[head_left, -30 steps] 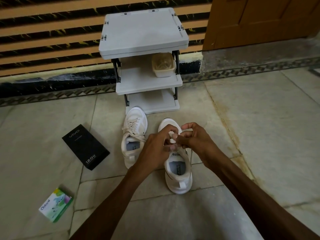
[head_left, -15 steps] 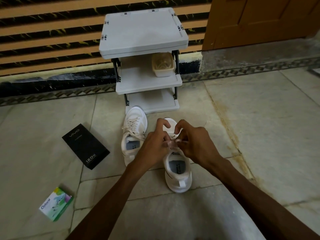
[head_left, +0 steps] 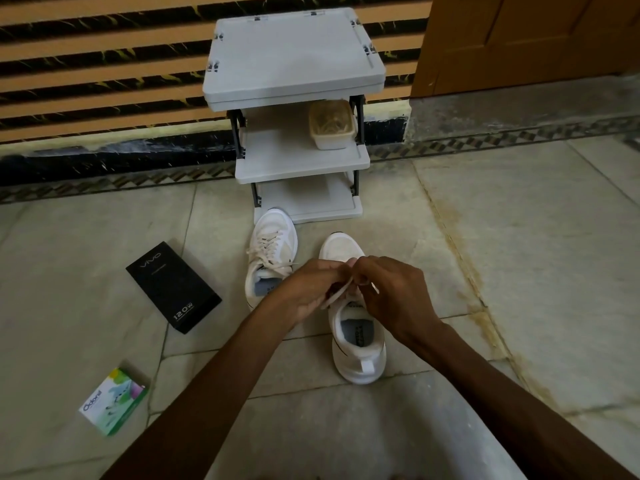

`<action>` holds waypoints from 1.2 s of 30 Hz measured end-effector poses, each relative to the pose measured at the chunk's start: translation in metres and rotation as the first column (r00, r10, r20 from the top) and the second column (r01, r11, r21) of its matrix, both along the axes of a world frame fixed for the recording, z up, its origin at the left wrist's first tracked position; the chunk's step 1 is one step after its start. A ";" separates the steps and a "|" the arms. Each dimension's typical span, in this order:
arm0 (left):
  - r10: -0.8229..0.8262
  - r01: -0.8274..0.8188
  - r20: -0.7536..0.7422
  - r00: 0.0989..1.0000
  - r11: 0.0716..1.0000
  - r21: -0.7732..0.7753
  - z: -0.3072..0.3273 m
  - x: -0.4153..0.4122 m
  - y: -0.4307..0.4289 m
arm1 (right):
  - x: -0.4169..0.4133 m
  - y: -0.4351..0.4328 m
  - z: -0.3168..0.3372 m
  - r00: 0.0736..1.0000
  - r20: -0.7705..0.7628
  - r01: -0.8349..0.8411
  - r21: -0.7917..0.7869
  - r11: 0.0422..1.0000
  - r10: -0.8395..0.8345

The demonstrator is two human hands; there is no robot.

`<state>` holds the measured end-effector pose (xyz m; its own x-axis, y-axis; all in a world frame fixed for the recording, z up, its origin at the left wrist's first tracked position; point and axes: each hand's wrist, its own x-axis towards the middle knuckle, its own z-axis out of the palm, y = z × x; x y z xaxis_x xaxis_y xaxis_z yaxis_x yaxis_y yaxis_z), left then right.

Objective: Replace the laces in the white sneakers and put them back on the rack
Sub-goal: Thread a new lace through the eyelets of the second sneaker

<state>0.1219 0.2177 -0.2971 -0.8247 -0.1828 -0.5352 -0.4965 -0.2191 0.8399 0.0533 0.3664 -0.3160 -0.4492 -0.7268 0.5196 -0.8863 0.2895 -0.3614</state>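
Observation:
Two white sneakers stand on the tiled floor in front of the grey shoe rack [head_left: 301, 164]. The left sneaker [head_left: 272, 254] is laced and tied. Over the tongue of the right sneaker [head_left: 358, 337] both hands meet. My left hand [head_left: 311, 292] pinches a cream lace [head_left: 337, 294] that runs across its palm. My right hand [head_left: 391, 292] has its fingers curled on the same lace close to the left fingertips. The eyelets of this shoe are hidden under my hands.
A cream tub [head_left: 331, 128] sits on the rack's middle shelf at the right. A black phone box [head_left: 173, 287] and a green-white small box [head_left: 113, 400] lie on the floor to the left. A wooden door [head_left: 526, 39] stands at the back right.
Both hands have stayed over the right sneaker, working the lace; the lace now runs slanted down across my left palm. The sneakers have not moved.

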 end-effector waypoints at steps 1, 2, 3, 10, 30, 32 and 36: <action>0.012 -0.012 0.006 1.000 0.997 -0.082 -0.001 -0.001 0.001 | -0.002 0.000 0.000 1.000 0.001 -0.001 0.015 1.000 0.001; 0.024 -0.022 0.009 1.000 0.982 -0.188 -0.003 -0.002 0.001 | -0.003 0.001 0.000 1.000 0.004 -0.006 0.036 0.999 0.006; 0.039 -0.035 0.005 0.999 0.955 -0.293 -0.004 -0.003 0.002 | -0.003 0.002 0.001 1.000 0.012 -0.011 0.056 0.998 0.010; -0.025 -0.066 -0.096 0.995 0.558 -0.827 0.000 -0.007 0.009 | 0.009 0.012 0.005 0.984 0.142 0.110 -0.010 0.994 -0.108; 0.142 -0.194 -0.177 0.974 0.924 -0.329 -0.005 0.011 -0.019 | -0.008 0.030 0.014 0.078 0.991 0.263 -0.127 0.956 0.110; 0.144 -0.225 -0.211 0.967 0.871 -0.437 -0.010 0.010 -0.019 | -0.008 0.024 0.017 0.059 0.990 0.237 -0.136 0.962 0.125; 0.140 -0.241 -0.253 0.957 0.868 -0.434 -0.010 0.009 -0.013 | -0.007 0.015 0.020 0.000 0.991 0.287 -0.127 0.949 0.132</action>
<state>0.1310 0.2050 -0.3071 -0.8305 -0.5290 -0.1745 -0.2890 0.1413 0.9469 0.0461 0.3817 -0.2958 -0.7064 -0.6016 -0.3730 0.4294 0.0547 -0.9015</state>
